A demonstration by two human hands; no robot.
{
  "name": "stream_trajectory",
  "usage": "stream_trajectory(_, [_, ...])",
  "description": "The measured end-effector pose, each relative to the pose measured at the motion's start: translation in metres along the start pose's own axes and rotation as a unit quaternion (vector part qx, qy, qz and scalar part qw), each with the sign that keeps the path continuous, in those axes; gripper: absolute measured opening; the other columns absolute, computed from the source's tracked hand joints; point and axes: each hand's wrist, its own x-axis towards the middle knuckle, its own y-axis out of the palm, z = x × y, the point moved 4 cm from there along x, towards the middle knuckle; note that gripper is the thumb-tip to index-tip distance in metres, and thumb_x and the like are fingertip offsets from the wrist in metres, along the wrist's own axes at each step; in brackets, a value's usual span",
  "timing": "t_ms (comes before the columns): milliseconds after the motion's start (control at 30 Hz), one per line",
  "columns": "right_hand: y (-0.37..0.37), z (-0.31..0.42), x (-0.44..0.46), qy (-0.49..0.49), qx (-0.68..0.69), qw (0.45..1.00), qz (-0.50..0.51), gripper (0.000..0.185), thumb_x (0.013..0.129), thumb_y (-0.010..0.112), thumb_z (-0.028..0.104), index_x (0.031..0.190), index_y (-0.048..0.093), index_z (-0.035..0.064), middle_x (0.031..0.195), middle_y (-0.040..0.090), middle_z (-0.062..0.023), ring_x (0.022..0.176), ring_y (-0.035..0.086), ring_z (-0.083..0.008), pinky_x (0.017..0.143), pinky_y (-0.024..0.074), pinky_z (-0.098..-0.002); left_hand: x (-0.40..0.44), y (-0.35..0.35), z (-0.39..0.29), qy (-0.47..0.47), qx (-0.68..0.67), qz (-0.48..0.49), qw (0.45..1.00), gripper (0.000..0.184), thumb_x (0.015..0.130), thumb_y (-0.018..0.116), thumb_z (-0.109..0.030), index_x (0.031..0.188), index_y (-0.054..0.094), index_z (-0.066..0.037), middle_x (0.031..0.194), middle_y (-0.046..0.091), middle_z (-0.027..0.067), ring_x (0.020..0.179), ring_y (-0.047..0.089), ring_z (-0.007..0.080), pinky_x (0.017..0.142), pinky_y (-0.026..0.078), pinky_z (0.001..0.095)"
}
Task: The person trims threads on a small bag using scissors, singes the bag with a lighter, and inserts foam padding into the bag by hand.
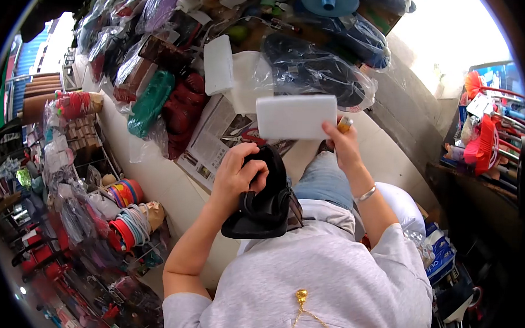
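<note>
My left hand has its fingers curled at the edge of a black item with an open top. The item lies against my lap and looks like a soft pouch or a shoe; which one I cannot tell. In my right hand is a white rectangular block, slightly blurred and gripped at its right end. A small yellow-and-silver cylinder sticks up between the same fingers. Under both hands, a newspaper covers part of the pale table, with red-handled pliers on it.
Plastic-wrapped dark shoes, a second white block, a green wrapped item and red footwear crowd the table's far side. Coils of cord stand among goods at left. Red-tipped tools fill a rack at right.
</note>
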Motion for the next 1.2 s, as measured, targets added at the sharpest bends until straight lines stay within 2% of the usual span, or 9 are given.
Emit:
stream_trajectory(67, [0.021,0.033,0.019,-0.044,0.045,0.997,-0.038,0.017,0.082,0.072,0.017,0.088,0.058,0.0081,0.07,0.05,0.0062,0.052,0.041,-0.0029,0.044,0.0298,-0.0207,-0.003,-0.003,-0.004,0.005,0.009,-0.006,1.0,0.025,0.057,0.071,0.001,0.079,0.061,-0.007,0.106,0.054,0.0109,0.098,0.058,0.0305,0.08,0.05,0.0387])
stream_trajectory(233, [0.048,0.057,0.07,-0.033,0.107,0.993,-0.045,0.032,0.085,0.071,0.03,0.096,0.05,0.0086,0.081,0.05,-0.0007,0.059,0.045,-0.0082,0.048,0.0379,-0.0231,-0.007,-0.006,-0.013,0.022,0.021,-0.004,1.0,0.026,0.054,0.07,0.002,0.078,0.06,-0.005,0.105,0.054,0.0111,0.098,0.058,0.0296,0.08,0.049,0.0385])
stream_trajectory(433, [0.032,0.039,0.002,-0.045,0.107,0.993,-0.014,0.033,0.094,0.057,0.038,0.103,0.048,0.0076,0.086,0.052,-0.0041,0.061,0.046,-0.0096,0.048,0.0357,-0.0235,-0.01,-0.007,-0.015,0.007,0.012,0.008,1.0,0.031,0.052,0.07,0.006,0.079,0.061,-0.006,0.111,0.055,0.0124,0.103,0.058,0.0308,0.082,0.049,0.0371])
stream_trajectory(533, [0.027,0.029,-0.045,-0.014,0.103,0.992,0.078,0.044,0.095,0.045,0.052,0.099,0.049,0.0088,0.076,0.054,-0.0012,0.055,0.044,-0.0072,0.047,0.0332,-0.0207,-0.006,-0.005,-0.018,0.018,0.007,0.012,1.0,0.031,0.052,0.071,0.005,0.079,0.06,-0.006,0.112,0.055,0.0125,0.104,0.058,0.0314,0.083,0.049,0.0375])
stream_trajectory(600, [0.027,0.023,-0.072,0.102,0.055,0.99,0.084,0.052,0.093,0.04,0.059,0.092,0.051,0.0076,0.068,0.052,-0.0019,0.052,0.042,-0.0084,0.046,0.0299,-0.0206,-0.001,-0.002,-0.023,0.03,0.009,0.024,0.999,0.031,0.052,0.071,0.004,0.079,0.06,-0.006,0.113,0.056,0.0124,0.105,0.058,0.0314,0.083,0.049,0.0378])
stream_trajectory(800, [0.025,0.016,-0.112,0.218,0.03,0.95,0.221,0.043,0.092,0.043,0.052,0.083,0.049,0.0113,0.055,0.044,-0.0015,0.045,0.034,-0.0087,0.041,0.0242,-0.0217,0.016,0.009,-0.039,0.074,0.022,0.054,0.996,0.028,0.056,0.072,0.001,0.08,0.061,-0.007,0.112,0.057,0.0115,0.105,0.058,0.0312,0.085,0.049,0.0396])
stream_trajectory(833, [0.025,0.016,-0.116,0.238,0.008,0.944,0.23,0.043,0.09,0.044,0.051,0.084,0.05,0.0089,0.061,0.043,0.0008,0.052,0.037,-0.0077,0.044,0.0245,-0.0222,0.019,0.012,-0.043,0.084,0.032,0.059,0.994,0.026,0.058,0.072,0.001,0.08,0.061,-0.007,0.111,0.057,0.0112,0.105,0.058,0.0312,0.085,0.049,0.0401])
stream_trajectory(1100, [0.022,0.022,-0.124,0.273,-0.043,0.94,0.198,0.035,0.091,0.042,0.047,0.09,0.05,0.0127,0.064,0.039,0.0022,0.051,0.03,-0.0077,0.044,0.0203,-0.0232,0.035,0.029,-0.063,0.121,0.038,0.084,0.988,0.021,0.063,0.072,-0.001,0.08,0.06,-0.006,0.109,0.058,0.0123,0.104,0.059,0.0311,0.086,0.049,0.0413])
stream_trajectory(1200, [0.023,0.026,-0.124,0.29,-0.036,0.943,0.161,0.043,0.09,0.044,0.051,0.074,0.048,0.0112,0.06,0.039,0.0016,0.046,0.03,-0.008,0.042,0.0206,-0.0234,0.036,0.031,-0.064,0.126,0.036,0.086,0.988,0.02,0.064,0.072,-0.001,0.08,0.06,-0.005,0.109,0.058,0.0128,0.104,0.059,0.0313,0.086,0.048,0.0416])
